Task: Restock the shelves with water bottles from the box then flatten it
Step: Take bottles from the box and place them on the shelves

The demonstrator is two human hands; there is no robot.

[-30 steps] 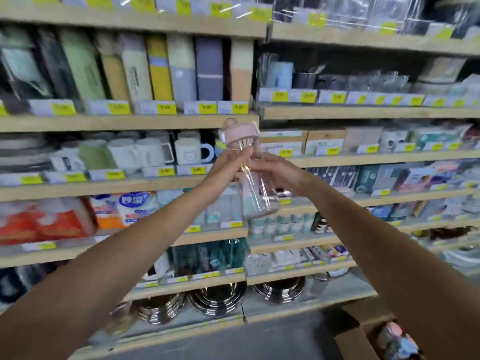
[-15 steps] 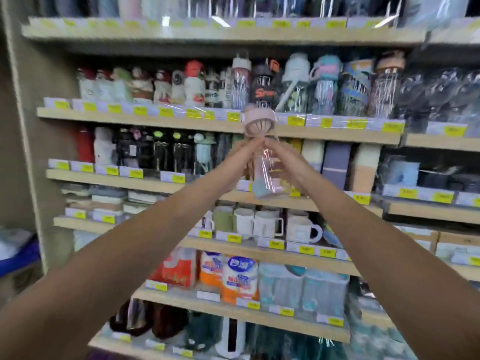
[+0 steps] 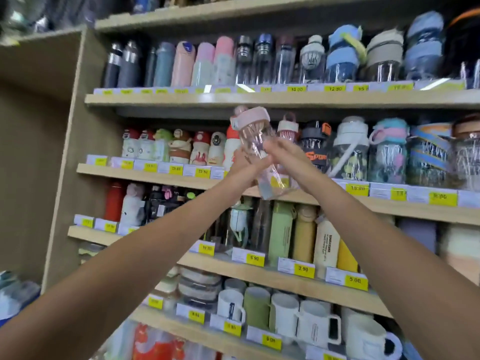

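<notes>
While both arms reach up toward a store's drinkware wall, a person holds a clear bottle (image 3: pixel 255 144) with a pink lid (image 3: pixel 250 118) in front of the second shelf (image 3: pixel 109 171) from the top. At far left stands the unit's wooden side panel (image 3: pixel 62 157), then small cartoon flasks (image 3: pixel 181 148) behind yellow price tags (image 3: pixel 202 171).

The left hand (image 3: pixel 240 166) meets the bottle's lower left side from below. Its fingers are hidden behind the plastic and the other hand, so it cannot be told whether they are spread or wrapped. The bottle is tilted: its long axis runs from the lid at upper left to the base (image 3: pixel 271 189) at lower right, just in front of the shelf edge. The right hand (image 3: pixel 284 158) covers the bottle's middle from the right, with its fingers (image 3: pixel 268 148) pressed together and curled lightly over the front. It sits the higher of the two.

Just past the right hand stands a twin (image 3: pixel 287 128) with the same pink lid, then a black sport bottle (image 3: pixel 315 142) and wider jugs (image 3: pixel 349 149).

One placement looks under way. The bottle likely needs righting, lid swung to the right, before it goes in beside the twin. The hands hide how much room is free there.
</notes>
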